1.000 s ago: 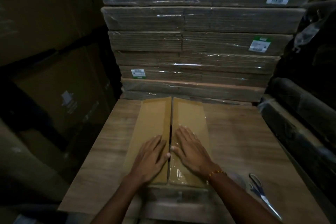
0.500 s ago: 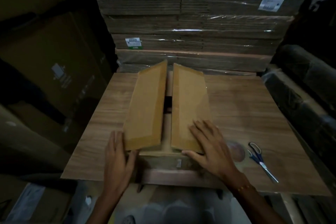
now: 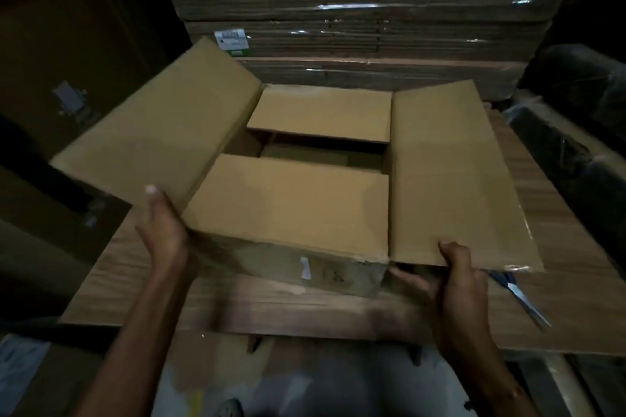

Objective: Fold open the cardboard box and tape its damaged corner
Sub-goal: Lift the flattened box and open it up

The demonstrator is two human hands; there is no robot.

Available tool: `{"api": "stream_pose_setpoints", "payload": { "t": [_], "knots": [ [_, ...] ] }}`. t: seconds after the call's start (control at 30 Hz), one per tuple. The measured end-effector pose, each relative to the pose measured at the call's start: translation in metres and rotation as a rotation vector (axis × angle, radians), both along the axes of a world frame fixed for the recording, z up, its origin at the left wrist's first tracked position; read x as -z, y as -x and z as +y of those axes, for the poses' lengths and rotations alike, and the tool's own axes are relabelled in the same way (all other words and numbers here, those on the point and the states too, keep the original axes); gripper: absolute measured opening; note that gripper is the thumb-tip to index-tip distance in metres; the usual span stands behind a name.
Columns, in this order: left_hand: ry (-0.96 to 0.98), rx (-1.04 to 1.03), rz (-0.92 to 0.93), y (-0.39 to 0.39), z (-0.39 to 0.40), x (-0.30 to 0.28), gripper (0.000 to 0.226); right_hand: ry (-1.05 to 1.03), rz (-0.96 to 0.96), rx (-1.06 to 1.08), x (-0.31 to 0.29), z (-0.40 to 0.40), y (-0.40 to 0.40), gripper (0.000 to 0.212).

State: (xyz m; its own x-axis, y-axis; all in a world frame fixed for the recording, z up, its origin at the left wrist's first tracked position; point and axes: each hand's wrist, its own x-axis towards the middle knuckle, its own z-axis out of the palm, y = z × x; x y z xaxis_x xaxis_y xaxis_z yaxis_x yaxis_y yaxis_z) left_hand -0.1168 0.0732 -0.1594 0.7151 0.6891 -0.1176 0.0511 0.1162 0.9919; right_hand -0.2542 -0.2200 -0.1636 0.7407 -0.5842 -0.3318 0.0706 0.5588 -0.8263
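A brown cardboard box [image 3: 288,210] stands on the wooden table [image 3: 559,247] with both long top flaps spread outward. The two short inner flaps lie nearly flat, with a dark gap between them. My left hand [image 3: 166,230] grips the near corner of the raised left flap, thumb on top. My right hand [image 3: 454,278] pinches the near edge of the right flap, thumb above and fingers beneath. Clear tape shines along that flap's right edge and at the box's near right corner.
Scissors [image 3: 521,298] lie on the table right of my right hand, partly under the flap. Plastic-wrapped stacks of flat cardboard [image 3: 372,10] rise behind the table. Dark wrapped rolls [image 3: 576,118] lie at the right, and large cartons [image 3: 67,78] stand at the left.
The two long flaps, pressed shut a second ago, have swung wide open. My hands moved from the centre seam out to the flaps' near edges. The view has come closer.
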Motion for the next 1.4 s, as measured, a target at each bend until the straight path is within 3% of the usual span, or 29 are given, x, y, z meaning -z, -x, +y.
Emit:
{"api": "stream_pose_setpoints", "payload": {
  "t": [0.13, 0.3, 0.37, 0.47, 0.53, 0.63, 0.77, 0.9, 1.03, 1.1, 1.2, 1.4],
  "knots": [
    [0.250, 0.032, -0.064, -0.035, 0.015, 0.020, 0.040, -0.226, -0.114, -0.031, 0.026, 0.012, -0.001, 0.023],
    [0.336, 0.131, -0.276, -0.059, 0.032, 0.035, 0.044, -0.207, -0.305, -0.140, 0.054, 0.023, 0.004, 0.024],
    [0.192, 0.007, -0.307, -0.063, 0.029, 0.037, 0.027, -0.177, -0.357, -0.154, 0.061, 0.027, 0.007, 0.029],
    [-0.318, -0.341, -0.380, -0.057, 0.030, 0.036, 0.031, -0.108, -0.426, -0.155, 0.062, 0.037, 0.013, 0.033],
    [-0.576, -0.402, -0.528, -0.034, 0.018, 0.033, 0.027, -0.069, -0.442, -0.175, 0.060, 0.046, 0.020, 0.026],
    [-0.844, -0.039, -0.740, 0.019, -0.031, 0.020, 0.014, -0.035, -0.418, -0.202, 0.054, 0.062, 0.033, 0.023],
    [-1.152, 0.563, -0.717, 0.050, -0.082, -0.002, 0.022, -0.046, -0.367, -0.190, 0.053, 0.074, 0.047, 0.037],
    [-1.424, 0.839, -0.639, 0.032, -0.120, -0.018, 0.031, -0.007, -0.376, -0.225, 0.052, 0.078, 0.052, 0.012],
    [-1.526, 1.050, -0.389, 0.015, -0.141, -0.022, 0.047, 0.020, -0.365, -0.231, 0.050, 0.080, 0.052, 0.009],
    [-1.535, 1.081, -0.354, 0.014, -0.142, -0.022, 0.057, 0.021, -0.362, -0.225, 0.050, 0.081, 0.051, 0.009],
    [-1.551, 0.873, -0.533, 0.023, -0.138, -0.033, 0.054, 0.040, -0.359, -0.233, 0.051, 0.079, 0.052, 0.011],
    [-1.420, 0.067, -1.011, 0.077, -0.089, -0.058, 0.041, 0.095, -0.333, -0.284, 0.053, 0.071, 0.058, 0.013]
  ]
}}
